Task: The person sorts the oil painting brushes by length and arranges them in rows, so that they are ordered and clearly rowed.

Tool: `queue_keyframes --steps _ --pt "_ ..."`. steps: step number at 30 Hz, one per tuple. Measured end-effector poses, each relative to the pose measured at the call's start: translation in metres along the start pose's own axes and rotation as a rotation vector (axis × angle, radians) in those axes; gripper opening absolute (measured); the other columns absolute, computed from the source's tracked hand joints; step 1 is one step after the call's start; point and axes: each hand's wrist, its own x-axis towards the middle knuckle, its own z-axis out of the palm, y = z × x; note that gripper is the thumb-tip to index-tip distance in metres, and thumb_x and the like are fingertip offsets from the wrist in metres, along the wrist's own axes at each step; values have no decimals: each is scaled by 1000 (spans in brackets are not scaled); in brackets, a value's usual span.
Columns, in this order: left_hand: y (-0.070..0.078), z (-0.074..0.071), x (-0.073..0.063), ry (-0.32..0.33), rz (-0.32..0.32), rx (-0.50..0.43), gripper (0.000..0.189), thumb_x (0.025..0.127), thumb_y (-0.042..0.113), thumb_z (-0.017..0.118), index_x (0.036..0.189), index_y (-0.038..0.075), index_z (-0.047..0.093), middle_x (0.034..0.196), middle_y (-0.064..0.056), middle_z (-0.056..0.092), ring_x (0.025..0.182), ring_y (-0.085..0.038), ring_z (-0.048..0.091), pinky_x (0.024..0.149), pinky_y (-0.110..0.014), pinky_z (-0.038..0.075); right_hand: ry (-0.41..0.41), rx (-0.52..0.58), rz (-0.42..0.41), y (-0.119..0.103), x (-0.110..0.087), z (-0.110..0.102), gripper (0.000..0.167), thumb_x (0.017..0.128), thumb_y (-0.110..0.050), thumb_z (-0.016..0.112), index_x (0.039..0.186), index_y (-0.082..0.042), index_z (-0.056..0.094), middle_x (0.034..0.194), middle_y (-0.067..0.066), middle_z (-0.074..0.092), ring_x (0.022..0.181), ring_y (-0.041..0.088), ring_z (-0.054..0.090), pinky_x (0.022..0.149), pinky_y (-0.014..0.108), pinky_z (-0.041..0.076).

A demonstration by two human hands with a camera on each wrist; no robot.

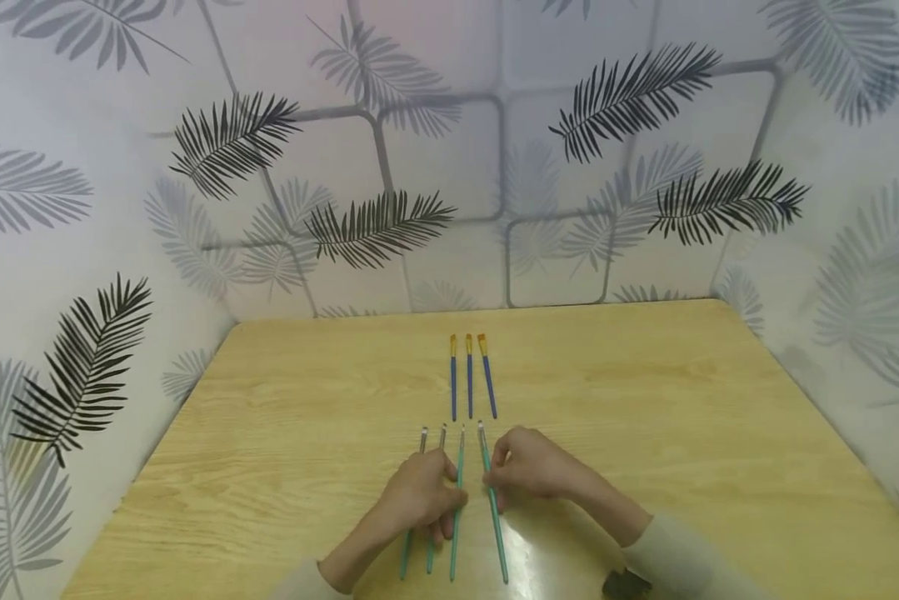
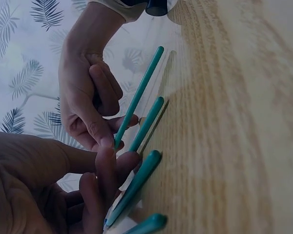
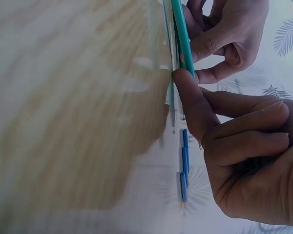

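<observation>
Four green-handled paintbrushes lie side by side, handles toward me, in the head view. My right hand (image 1: 531, 467) pinches the rightmost green paintbrush (image 1: 498, 533) between thumb and fingers; its handle end is raised off the table in the left wrist view. Over the other green brushes rests my left hand (image 1: 419, 492), its thumb and fingertip pinching the third green paintbrush (image 1: 454, 550). Beneath that hand pass the first green paintbrush (image 1: 406, 554) and the second green paintbrush (image 1: 430, 557), their middles hidden. The right wrist view shows my right fingertips (image 3: 185, 80) at the green handle.
Beyond the green brushes, three blue-handled paintbrushes, left (image 1: 453, 387), middle (image 1: 470, 387) and right (image 1: 490, 387), lie in a row with bristles pointing away. The wooden table (image 1: 269, 400) meets a leaf-patterned wall (image 1: 449, 275). A dark object (image 1: 626, 583) sits by my right sleeve.
</observation>
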Motion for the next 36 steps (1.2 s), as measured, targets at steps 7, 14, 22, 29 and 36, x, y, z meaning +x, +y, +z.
queue_keyframes --steps 7,14,22,29,36 --pt "2 1 0 19 44 41 38 88 1 67 116 -23 55 48 -3 62 37 -14 61 40 -26 53 13 -9 -28 0 4 5 17 93 -12 67 78 -6 62 62 3 72 32 0 33 32 15 26" --pt "4 2 1 58 41 92 19 86 1 70 93 -16 64 45 -1 60 35 -13 59 39 -26 52 44 -53 -5 -5 8 9 23 89 -8 69 67 -4 61 56 3 69 34 6 52 34 20 44" --pt "8 3 3 95 33 136 14 84 2 73 81 -7 62 44 1 59 33 -11 58 38 -24 51 69 -28 40 -12 9 15 21 87 -2 67 67 0 61 54 7 68 39 16 63 42 31 55" --pt "11 2 5 84 19 157 22 86 9 74 71 -3 65 46 0 61 35 -12 60 39 -23 51 74 -44 2 -12 6 13 27 91 -6 66 65 1 64 54 7 67 39 17 63 41 31 55" --pt "15 -2 0 108 4 226 28 88 20 74 81 -7 68 46 1 61 35 -10 58 34 -17 41 174 -154 -31 -9 -3 7 28 93 -18 68 68 -4 67 55 0 65 42 10 60 42 24 51"
